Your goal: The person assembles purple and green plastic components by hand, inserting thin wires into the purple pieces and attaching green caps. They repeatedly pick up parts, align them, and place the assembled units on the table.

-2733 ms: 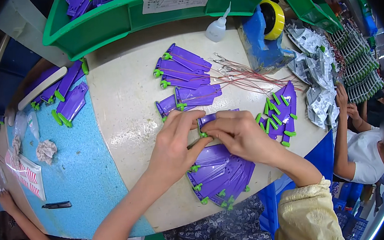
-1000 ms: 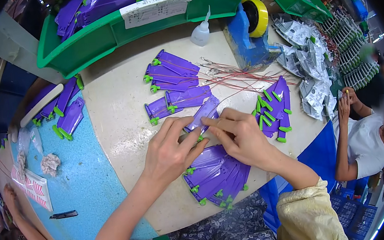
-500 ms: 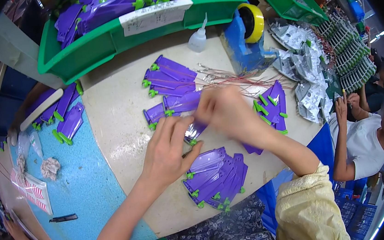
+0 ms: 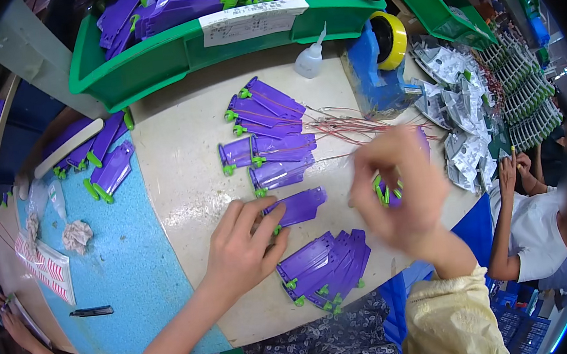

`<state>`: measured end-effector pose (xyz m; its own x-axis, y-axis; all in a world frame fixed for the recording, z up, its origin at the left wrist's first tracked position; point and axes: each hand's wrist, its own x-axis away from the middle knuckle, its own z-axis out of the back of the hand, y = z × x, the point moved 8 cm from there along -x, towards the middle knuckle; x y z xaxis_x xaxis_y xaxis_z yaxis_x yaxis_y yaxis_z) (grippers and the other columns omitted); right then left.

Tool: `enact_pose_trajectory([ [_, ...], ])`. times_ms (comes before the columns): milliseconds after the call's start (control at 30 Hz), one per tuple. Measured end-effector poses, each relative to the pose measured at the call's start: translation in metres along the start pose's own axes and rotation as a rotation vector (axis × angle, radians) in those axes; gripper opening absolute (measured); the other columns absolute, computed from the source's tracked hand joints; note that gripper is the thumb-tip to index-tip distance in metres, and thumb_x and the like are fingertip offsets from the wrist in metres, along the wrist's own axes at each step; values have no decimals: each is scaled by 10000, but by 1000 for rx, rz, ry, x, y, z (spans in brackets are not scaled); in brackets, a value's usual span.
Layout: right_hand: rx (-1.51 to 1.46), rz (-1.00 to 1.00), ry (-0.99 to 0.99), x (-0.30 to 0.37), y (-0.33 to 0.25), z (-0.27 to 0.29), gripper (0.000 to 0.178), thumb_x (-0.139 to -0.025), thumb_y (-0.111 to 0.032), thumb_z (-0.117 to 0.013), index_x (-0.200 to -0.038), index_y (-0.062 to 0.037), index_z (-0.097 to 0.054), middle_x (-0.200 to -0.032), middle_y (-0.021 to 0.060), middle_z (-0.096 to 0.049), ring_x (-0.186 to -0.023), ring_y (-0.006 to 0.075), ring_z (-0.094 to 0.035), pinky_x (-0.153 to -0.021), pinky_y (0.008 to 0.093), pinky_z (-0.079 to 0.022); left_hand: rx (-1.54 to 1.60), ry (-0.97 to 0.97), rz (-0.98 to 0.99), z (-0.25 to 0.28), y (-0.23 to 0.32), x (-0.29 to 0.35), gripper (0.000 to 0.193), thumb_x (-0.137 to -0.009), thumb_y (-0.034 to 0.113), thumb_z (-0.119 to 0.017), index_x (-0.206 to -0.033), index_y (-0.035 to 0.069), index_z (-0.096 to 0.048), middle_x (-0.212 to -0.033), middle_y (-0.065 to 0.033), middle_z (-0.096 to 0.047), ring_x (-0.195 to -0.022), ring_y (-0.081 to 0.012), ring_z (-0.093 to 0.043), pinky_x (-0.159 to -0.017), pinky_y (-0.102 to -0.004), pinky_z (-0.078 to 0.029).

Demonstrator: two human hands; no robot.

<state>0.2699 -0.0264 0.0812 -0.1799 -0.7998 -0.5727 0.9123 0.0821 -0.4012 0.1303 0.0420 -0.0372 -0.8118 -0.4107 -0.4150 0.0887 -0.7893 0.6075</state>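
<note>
Purple plastic panel (image 4: 308, 205): mid-desk, between the column of wired panels (image 4: 268, 128) toward the back and the fan of panels (image 4: 326, 263) near the front edge; narrow gap to each. Left hand (image 4: 241, 248): thumb and fingers pinched at the panel's green left end. Right hand (image 4: 408, 192): blurred, fingers curled over the green clips (image 4: 386, 194); cannot tell whether it holds anything. Bare strip of desk (image 4: 187, 166) runs from the left hand to the blue mat (image 4: 128, 260).

Versus 0.5 s ago: right hand has left the left hand's side and moved right; another wired panel lies at the column's near end.

Desk pale, glossy, scuffed. Green bin (image 4: 170, 65) spans the back edge; tape dispenser (image 4: 376, 76) just right. Co-worker (image 4: 541, 227) beyond the right edge.
</note>
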Motion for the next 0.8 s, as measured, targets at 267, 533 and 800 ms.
enact_pose_trajectory([
  [267, -280, -345, -535, 46, 31, -90, 58, -783, -43, -706, -803, 5, -681, -792, 160, -657, -695, 346, -660, -611, 441, -518, 374, -29, 131, -14, -4, -8, 636, -708, -10, -851, -1269, -17, -552, -1085, -175, -654, -901, -281, -690, -765, -360, -592],
  [533, -583, -620, -532, 85, 36, -87, 152, -845, 26, -722, -984, -3, -776, -731, 54, -596, -623, 103, -541, -548, 298, -410, 406, 33, 173, -16, -7, -5, 573, -704, 47, -867, -1196, 1, -576, -1037, -154, -645, -910, -273, -689, -754, -358, -590],
  [800, -388, -653, -457, 71, 68, -79, 122, -785, -102, -764, -831, 8, -735, -652, 92, -563, -537, 193, -522, -526, 360, -405, 139, 62, 95, -10, 2, -11, 401, -616, 142, -916, -919, 27, -679, -885, -81, -610, -788, -229, -598, -661, -345, -523],
])
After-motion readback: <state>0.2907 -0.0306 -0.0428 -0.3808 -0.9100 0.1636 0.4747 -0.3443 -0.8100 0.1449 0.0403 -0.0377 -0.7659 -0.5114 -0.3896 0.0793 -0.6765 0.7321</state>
